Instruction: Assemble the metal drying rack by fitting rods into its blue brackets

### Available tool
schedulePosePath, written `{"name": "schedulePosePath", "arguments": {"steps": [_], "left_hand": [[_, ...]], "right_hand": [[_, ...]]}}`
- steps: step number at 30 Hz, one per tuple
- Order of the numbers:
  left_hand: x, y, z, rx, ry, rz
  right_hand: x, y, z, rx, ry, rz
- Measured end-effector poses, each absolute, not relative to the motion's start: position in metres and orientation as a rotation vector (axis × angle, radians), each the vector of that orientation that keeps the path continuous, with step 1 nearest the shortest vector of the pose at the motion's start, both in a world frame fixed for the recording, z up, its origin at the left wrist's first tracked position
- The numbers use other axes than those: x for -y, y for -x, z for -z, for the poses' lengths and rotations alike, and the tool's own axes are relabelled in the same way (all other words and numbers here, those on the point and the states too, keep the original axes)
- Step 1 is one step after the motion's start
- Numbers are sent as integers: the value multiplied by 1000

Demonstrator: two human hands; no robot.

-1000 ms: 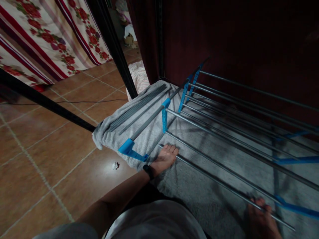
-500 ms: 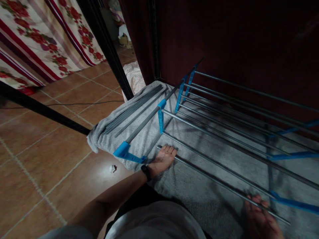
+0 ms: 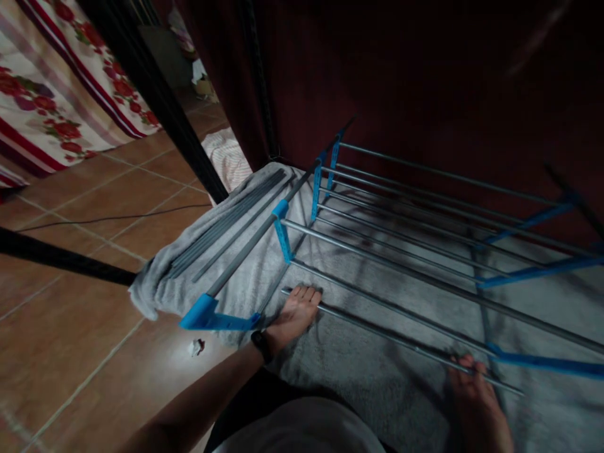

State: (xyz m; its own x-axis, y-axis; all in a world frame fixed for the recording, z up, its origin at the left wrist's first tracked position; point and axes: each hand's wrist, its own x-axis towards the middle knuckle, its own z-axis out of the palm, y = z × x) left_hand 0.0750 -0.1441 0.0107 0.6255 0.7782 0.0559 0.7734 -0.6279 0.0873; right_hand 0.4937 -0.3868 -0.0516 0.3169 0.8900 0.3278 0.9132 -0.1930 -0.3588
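Note:
A loose metal tube (image 3: 377, 331) lies level just above the grey blanket, along the near side of a rack (image 3: 377, 248) of metal tubes with blue plastic brackets. My left hand (image 3: 299, 308), a dark band on its wrist, is closed over the tube close to its left end. Toward the right end, my right hand (image 3: 474, 380) grips the same tube from below, fingertips showing at the rod. Left of that tube is a blue corner bracket (image 3: 202, 313) on the rack's side bar. The right hand's palm is partly in shadow.
Several loose grey tubes (image 3: 231, 220) rest on the grey blanket (image 3: 349, 377) at the left. Black frame posts (image 3: 165, 113) rise beside it. A dark red panel (image 3: 401, 82) stands behind the rack. Crumpled paper (image 3: 196, 347) and a cable (image 3: 113, 218) lie on the tiled floor.
The view has shifted, so the rack and blanket appear farther left. Both hands stay on the tube, and the right hand with its end now shows slightly nearer the rack's right blue bracket.

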Motion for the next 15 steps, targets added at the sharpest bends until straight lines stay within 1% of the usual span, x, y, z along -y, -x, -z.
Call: {"name": "schedulePosePath", "arguments": {"steps": [4,9,11,15], "left_hand": [[141,-71,-9,-1417,-2754,-300],[129,-57,-6,-1496,-2682,-373],[124,-53,-2,-1577,-2602,-418],[118,-50,1,-1776,-2381,-621]], "right_hand": [[381,-490,51,1360,2033,-148],[363,-467,29,895,1882,-387],[355,-463,21,673,1740,-519],[348,-460,15,290,1320,-810]]}}
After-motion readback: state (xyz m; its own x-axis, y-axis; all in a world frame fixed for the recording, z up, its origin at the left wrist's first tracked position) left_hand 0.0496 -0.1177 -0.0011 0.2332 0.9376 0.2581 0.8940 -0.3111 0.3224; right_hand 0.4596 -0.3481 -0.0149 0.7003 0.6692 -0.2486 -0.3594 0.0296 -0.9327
